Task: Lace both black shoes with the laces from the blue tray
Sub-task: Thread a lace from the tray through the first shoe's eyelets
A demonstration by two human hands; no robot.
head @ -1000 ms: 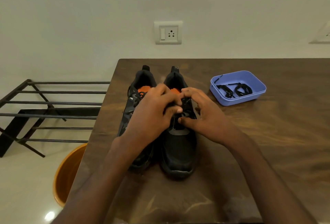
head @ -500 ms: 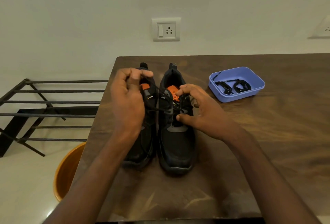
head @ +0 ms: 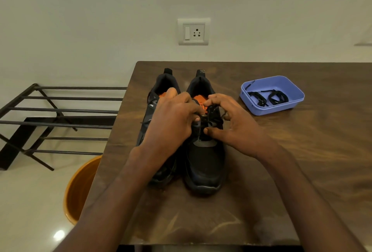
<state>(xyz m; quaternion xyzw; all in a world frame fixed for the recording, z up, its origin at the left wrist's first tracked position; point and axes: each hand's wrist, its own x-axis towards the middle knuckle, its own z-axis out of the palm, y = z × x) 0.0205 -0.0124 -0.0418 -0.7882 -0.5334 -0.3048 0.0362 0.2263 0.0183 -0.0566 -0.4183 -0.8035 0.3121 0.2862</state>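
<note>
Your left hand (head: 171,123) and right hand (head: 231,125) pinch the lace (head: 207,119) on the right-side shoe (head: 205,163); pull both ends even before crossing.

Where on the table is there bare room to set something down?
Bare table lies right of the shoes, in front of the tray, and between the toes and the near edge. It is crowded at the shoes, where the left hand and right hand work.

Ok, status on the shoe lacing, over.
Left hand and right hand both pinching lace on right shoe. Spare lace in blue tray. Nothing in the way.
</note>
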